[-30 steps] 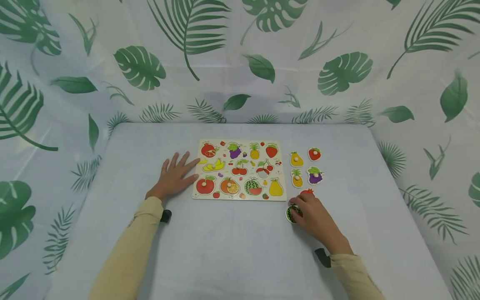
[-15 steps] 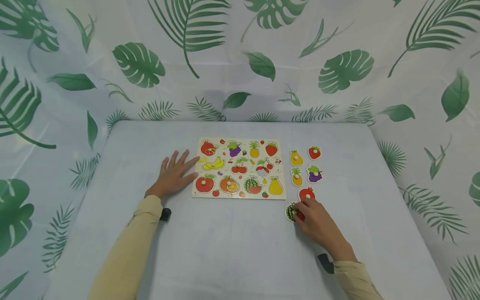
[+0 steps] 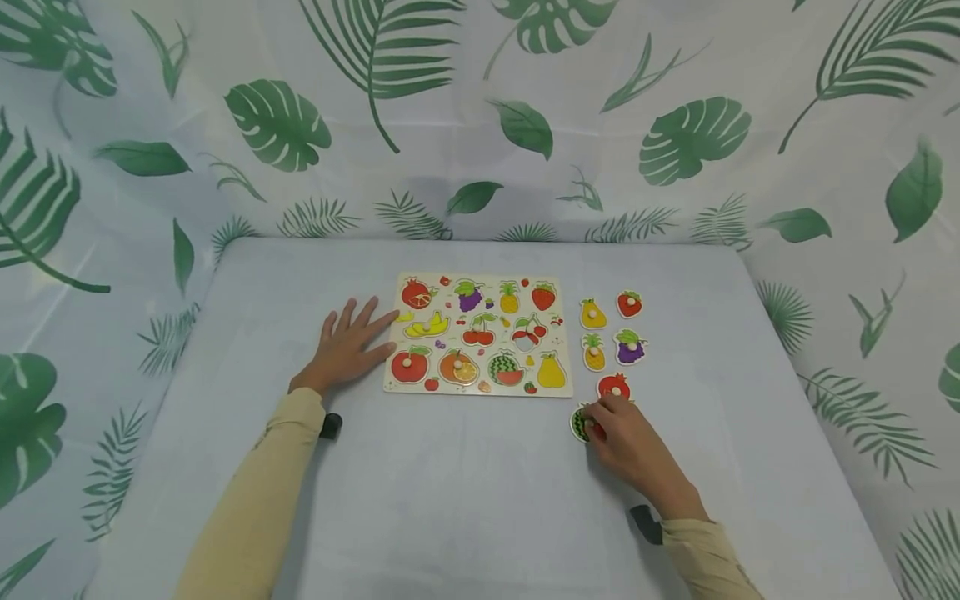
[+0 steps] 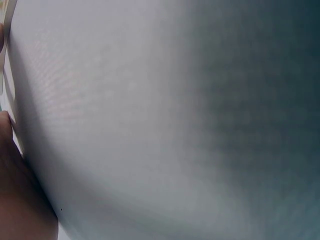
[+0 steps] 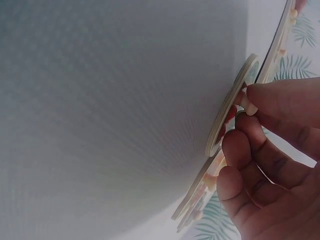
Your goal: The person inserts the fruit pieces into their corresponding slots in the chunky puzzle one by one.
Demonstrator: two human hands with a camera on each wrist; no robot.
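My right hand (image 3: 633,442) pinches the small peg of the watermelon puzzle piece (image 3: 577,422) between thumb and fingertips. In the right wrist view the piece's peg (image 5: 248,104) shows between the thumb and index finger. Part of the watermelon's face is covered by the fingers. Just beyond them lies the red pomegranate piece (image 3: 613,387). My left hand (image 3: 347,346) rests flat with spread fingers, two tips at the left edge of the fruit puzzle board (image 3: 450,393). Pegged apple (image 3: 409,365) and orange (image 3: 457,367) pieces sit in the board.
Right of the board lie the pear (image 3: 593,314), strawberry (image 3: 629,304), pineapple (image 3: 594,353) and grape (image 3: 630,347) pieces. A white cloth covers the table (image 3: 465,492). Behind it hangs a leaf-patterned curtain (image 3: 420,125).
The right hand has shifted slightly right and its fingers have closed on the watermelon piece's peg, uncovering the pomegranate piece. The left hand stays at the board.
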